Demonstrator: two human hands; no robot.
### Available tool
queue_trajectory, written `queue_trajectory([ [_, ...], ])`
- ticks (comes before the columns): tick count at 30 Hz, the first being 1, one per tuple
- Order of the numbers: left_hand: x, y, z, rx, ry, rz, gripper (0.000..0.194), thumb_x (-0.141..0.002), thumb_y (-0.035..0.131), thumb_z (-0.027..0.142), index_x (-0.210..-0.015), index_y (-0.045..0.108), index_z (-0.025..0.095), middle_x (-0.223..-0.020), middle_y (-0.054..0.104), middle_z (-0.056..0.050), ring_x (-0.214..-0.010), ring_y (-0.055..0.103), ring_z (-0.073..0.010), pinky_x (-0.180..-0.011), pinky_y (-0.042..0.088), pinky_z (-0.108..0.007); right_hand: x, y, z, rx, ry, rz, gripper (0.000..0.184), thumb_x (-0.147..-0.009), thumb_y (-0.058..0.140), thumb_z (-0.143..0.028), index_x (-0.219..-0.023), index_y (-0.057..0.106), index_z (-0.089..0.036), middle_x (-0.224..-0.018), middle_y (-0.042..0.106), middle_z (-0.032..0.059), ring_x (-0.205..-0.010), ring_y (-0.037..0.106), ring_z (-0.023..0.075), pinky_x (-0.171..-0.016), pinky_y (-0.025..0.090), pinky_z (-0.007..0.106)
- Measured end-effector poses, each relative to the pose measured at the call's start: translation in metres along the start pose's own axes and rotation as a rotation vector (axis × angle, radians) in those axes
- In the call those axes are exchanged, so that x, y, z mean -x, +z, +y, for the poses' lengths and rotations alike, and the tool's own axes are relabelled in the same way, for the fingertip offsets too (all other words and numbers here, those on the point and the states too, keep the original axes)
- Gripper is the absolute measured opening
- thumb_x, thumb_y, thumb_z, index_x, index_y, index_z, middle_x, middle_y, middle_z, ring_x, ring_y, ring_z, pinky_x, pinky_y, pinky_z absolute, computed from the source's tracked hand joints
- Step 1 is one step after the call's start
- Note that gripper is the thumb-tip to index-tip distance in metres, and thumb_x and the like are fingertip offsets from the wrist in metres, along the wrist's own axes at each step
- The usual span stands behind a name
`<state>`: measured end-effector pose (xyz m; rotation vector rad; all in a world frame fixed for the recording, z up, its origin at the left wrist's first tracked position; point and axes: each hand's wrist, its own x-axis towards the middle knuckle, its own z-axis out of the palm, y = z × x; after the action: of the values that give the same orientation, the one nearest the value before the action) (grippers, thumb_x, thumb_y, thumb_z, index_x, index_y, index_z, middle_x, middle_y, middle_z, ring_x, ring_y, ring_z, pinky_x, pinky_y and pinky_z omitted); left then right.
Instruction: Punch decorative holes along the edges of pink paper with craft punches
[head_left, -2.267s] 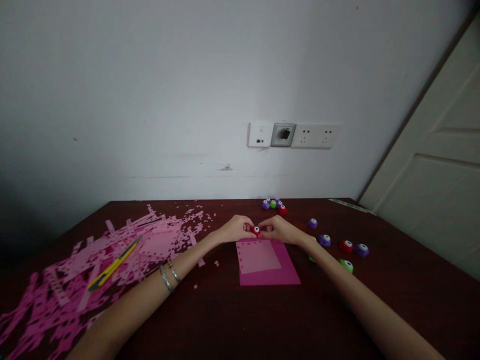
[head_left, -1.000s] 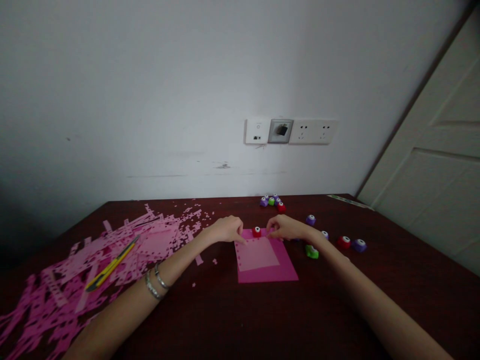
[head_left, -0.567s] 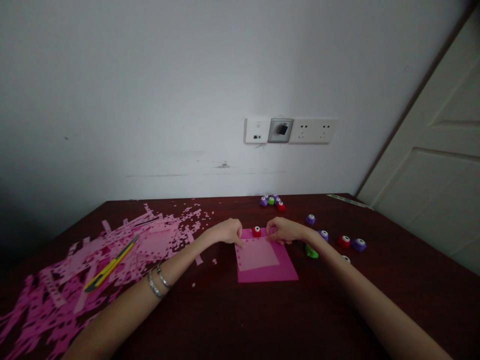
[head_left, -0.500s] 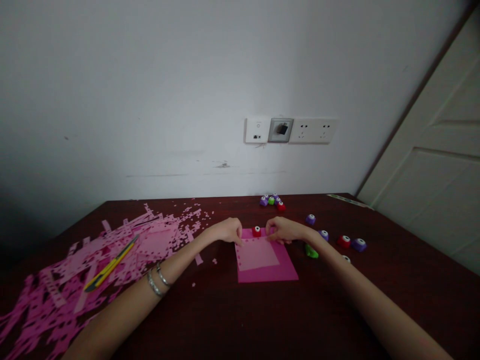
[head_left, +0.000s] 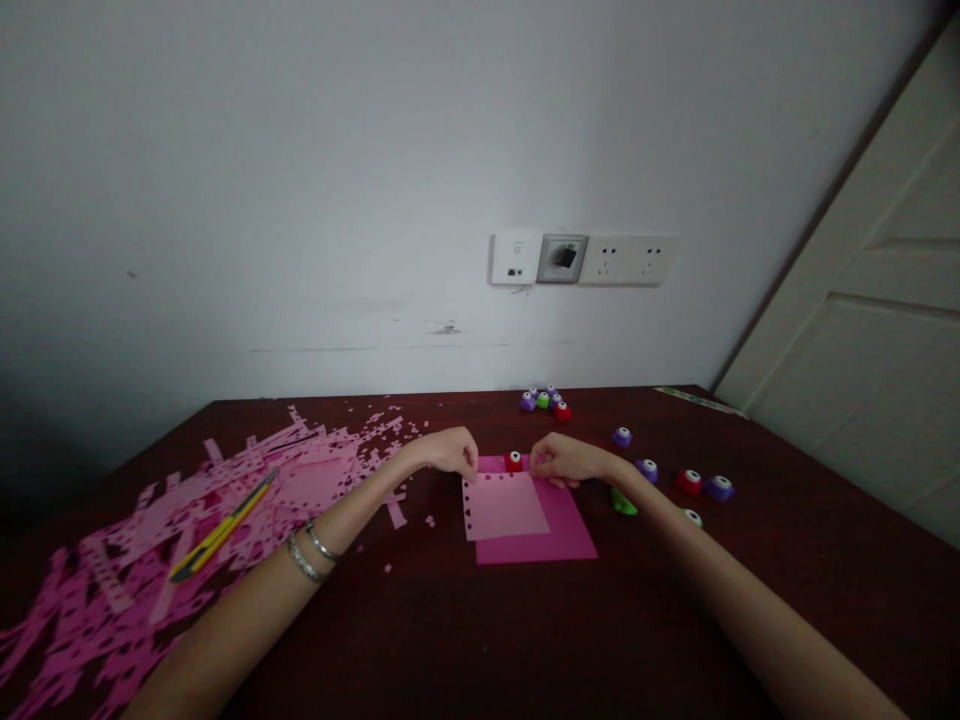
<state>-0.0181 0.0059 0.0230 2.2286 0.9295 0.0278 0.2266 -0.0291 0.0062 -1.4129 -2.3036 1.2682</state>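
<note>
A light pink sheet of paper (head_left: 507,508) with small holes punched along its left and top edges lies partly over a darker pink sheet (head_left: 564,530). My left hand (head_left: 453,452) pinches the light sheet at its top left corner. At the top right corner, my right hand (head_left: 561,460) pinches the same sheet between thumb and finger. Between my hands, at the sheets' top edge, sits a red craft punch (head_left: 513,461) with a white top. The light sheet sticks out past the dark sheet's left edge.
Pink paper strips and scraps (head_left: 97,600) heap up on the left, with a yellow utility knife (head_left: 223,528) on top. Purple, red and green punches (head_left: 689,482) stand at the right; several more (head_left: 543,400) cluster near the wall. Wall sockets (head_left: 628,260) are behind the table.
The light pink sheet has shifted a little to the left across the dark one, now overhanging its left edge. Both my hands moved slightly left with it.
</note>
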Motion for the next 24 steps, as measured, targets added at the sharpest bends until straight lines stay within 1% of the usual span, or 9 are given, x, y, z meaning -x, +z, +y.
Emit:
queue_trajectory([
  [3,0.000,0.001,-0.002,-0.002,-0.015,-0.010,0.008,-0.059,0.066,0.023,-0.063,0.069,0.017,-0.057,0.062,0.000,-0.055,0.050,-0.0107,-0.054,0.036,-0.023,-0.002,0.002,0.000,-0.001,0.009,0.003,0.014,-0.071,0.045,-0.020,-0.062,0.053,-0.014,-0.044,0.049,-0.0038,-0.034,0.041,0.0054,-0.033,0.029,0.016],
  [6,-0.001,0.002,-0.004,-0.025,-0.037,-0.009,0.012,-0.061,0.066,0.028,-0.061,0.069,0.017,-0.056,0.062,0.000,-0.055,0.049,-0.0103,-0.054,0.034,-0.023,-0.003,0.004,-0.002,0.005,0.011,0.030,0.015,-0.070,0.044,-0.019,-0.058,0.052,-0.014,-0.043,0.049,-0.0037,-0.033,0.039,0.0048,-0.033,0.027,0.017],
  [13,-0.002,0.002,-0.005,-0.068,-0.084,0.008,0.016,-0.061,0.066,0.032,-0.058,0.067,0.016,-0.053,0.059,0.001,-0.052,0.044,-0.0087,-0.051,0.031,-0.022,-0.003,0.008,-0.005,0.048,0.023,0.105,0.015,-0.070,0.045,-0.020,-0.062,0.056,-0.014,-0.044,0.047,-0.0042,-0.035,0.038,0.0053,-0.034,0.026,0.017],
  [24,-0.003,0.000,-0.011,-0.035,-0.100,0.048,0.018,-0.060,0.064,0.032,-0.056,0.065,0.015,-0.046,0.050,0.004,-0.048,0.037,-0.0072,-0.048,0.026,-0.022,-0.004,0.007,-0.003,-0.010,0.011,0.097,0.016,-0.072,0.048,-0.025,-0.063,0.055,-0.014,-0.044,0.043,-0.0054,-0.036,0.036,0.0051,-0.035,0.025,0.018],
])
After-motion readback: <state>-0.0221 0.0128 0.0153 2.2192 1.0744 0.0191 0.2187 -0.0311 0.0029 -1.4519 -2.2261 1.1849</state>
